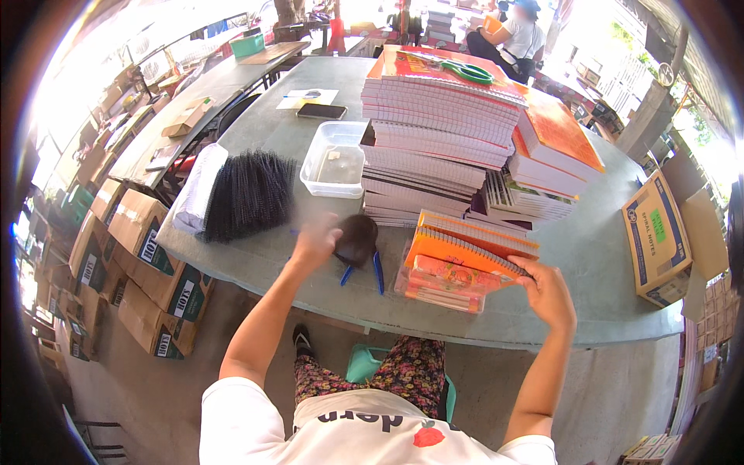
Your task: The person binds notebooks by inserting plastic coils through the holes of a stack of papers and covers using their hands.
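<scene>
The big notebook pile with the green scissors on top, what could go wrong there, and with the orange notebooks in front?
The green-handled scissors lie on top of the tall notebook pile, so a bump might make them slide off. The pile's layers don't line up neatly, so some could perhaps slip. The right hand has its fingers at one end of the orange notebooks, near the table's front edge, so a slip might drop them.

Head-worn fisheye view, looking down and forward, close above hands (550, 293) and worktable (597, 301)
</scene>
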Demonstrator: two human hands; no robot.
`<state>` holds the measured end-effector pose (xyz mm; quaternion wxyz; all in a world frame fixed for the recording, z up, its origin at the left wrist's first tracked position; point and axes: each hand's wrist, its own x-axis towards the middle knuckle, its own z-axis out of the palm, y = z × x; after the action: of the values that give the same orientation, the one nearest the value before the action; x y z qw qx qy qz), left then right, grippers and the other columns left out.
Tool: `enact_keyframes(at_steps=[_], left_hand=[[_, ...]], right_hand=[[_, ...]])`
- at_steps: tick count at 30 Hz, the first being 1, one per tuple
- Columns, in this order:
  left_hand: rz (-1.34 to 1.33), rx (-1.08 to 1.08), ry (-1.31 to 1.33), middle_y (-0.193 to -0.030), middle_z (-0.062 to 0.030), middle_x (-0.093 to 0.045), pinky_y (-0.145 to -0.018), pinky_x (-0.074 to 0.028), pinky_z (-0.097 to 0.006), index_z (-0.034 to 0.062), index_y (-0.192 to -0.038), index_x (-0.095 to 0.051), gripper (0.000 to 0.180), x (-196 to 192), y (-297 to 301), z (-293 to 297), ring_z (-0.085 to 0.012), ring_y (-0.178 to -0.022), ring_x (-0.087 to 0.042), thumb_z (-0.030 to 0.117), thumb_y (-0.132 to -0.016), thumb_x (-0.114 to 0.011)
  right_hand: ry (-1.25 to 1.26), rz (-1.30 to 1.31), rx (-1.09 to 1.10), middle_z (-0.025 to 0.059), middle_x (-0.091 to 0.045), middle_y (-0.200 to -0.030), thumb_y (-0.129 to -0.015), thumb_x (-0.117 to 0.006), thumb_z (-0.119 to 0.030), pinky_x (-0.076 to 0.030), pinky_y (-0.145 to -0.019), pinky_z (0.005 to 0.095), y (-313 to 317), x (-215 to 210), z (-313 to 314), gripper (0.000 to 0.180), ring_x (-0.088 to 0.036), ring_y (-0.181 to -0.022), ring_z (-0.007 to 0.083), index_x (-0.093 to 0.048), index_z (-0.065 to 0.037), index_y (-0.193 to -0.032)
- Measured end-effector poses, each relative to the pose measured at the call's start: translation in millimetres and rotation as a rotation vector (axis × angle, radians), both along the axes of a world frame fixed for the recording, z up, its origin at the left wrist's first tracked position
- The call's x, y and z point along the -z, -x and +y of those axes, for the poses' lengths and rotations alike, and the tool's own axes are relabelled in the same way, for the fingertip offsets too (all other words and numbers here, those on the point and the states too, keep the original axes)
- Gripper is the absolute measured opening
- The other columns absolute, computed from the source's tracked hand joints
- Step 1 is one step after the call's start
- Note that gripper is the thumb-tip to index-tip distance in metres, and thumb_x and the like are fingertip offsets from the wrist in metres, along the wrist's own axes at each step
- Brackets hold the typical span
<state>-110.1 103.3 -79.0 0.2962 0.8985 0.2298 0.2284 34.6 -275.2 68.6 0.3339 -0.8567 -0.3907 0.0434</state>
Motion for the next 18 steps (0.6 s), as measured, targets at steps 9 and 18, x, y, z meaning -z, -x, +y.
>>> enact_keyframes(at_steps=[9, 18], left_hand=[[-0.049, -0.185, -0.659, -0.075, -0.0123, -0.059, -0.065, -0.048, -0.039, 0.0029, -0.094, -0.061, 0.030, -24, 5, -7, -0.0279, -0.076, -0.059, 0.025, -0.076, -0.069], [0.402, 0.051, -0.304, -0.098, -0.0225, -0.055, -0.075, -0.050, -0.040, -0.0064, -0.108, -0.049, 0.065, -8, 2, -108, -0.0364, -0.098, -0.055, 0.050, -0.077, -0.062]], right_hand=[[-0.108, 0.072, 0.078, 0.0173, -0.065, -0.097, -0.078, -0.055, 0.004, -0.046, -0.077, 0.0269, -12, 15, -24, 0.030, -0.064, -0.082, 0.0192, -0.063, -0.002, -0.106], [-0.263, 0.018, 0.126, 0.0111, -0.068, -0.089, -0.079, -0.061, -0.002, -0.046, -0.073, 0.0244, -16, 33, -25, 0.021, -0.062, -0.076, 0.0118, -0.064, 0.000, -0.099]])
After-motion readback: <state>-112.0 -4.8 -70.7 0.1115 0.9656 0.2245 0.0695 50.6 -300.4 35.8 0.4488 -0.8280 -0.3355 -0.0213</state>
